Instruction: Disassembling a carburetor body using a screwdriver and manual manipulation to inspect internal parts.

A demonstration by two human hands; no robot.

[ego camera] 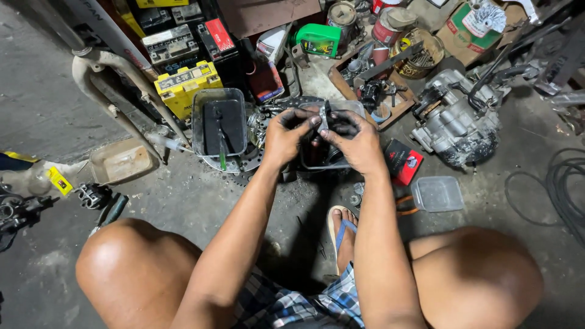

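Metal part [323, 117] pinched between both hands [323, 139]

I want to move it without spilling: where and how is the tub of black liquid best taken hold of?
Judging by its pose, grip the tub by its two long side walls near the rim, coming from above and keeping it level. It stands upright and open-topped with a green-handled tool leaning inside, so the short near side is blocked. A yellow battery crowds the far left corner.

Bare grey concrete floor [42, 103], stained. Lying directly on it: yellow battery [183, 85], clear tub [437, 194], engine block [454, 122], red box [402, 161], coiled cable [563, 189], green bottle [318, 39].
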